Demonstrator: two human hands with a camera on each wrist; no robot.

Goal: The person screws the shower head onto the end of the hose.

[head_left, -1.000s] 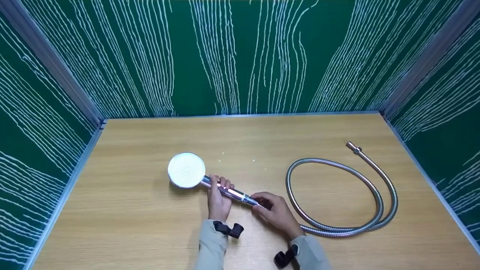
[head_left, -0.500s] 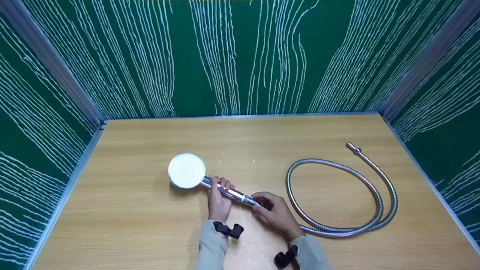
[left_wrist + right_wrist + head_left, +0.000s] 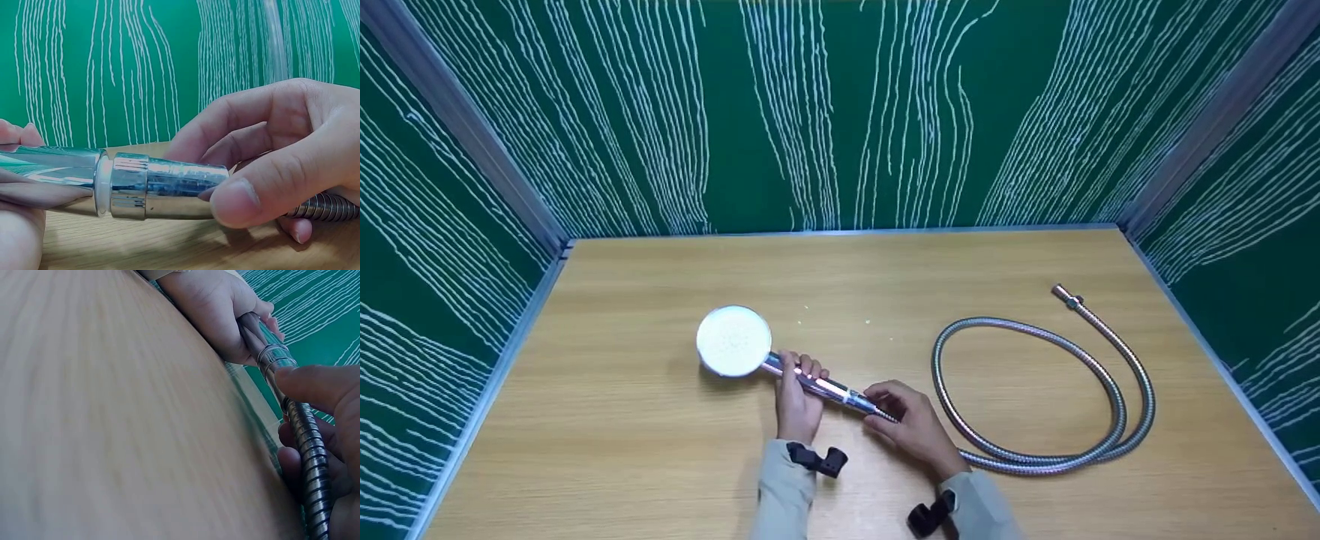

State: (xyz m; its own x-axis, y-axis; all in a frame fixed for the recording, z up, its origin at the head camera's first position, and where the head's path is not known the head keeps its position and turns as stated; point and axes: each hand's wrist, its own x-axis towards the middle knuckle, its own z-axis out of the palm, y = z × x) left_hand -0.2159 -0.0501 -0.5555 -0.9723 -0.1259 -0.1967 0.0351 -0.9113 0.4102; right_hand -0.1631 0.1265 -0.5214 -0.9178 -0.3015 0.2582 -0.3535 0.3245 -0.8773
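Within the left hand (image 3: 799, 409) lies the shower head's handle (image 3: 826, 386).

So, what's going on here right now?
A person's left hand holds the shower head by its handle, spray face up. The right hand holds the nut at one end of the hose, in line with the handle; a pale ring shows between the two. The rest of the hose lies looped on the table, its other end loose.
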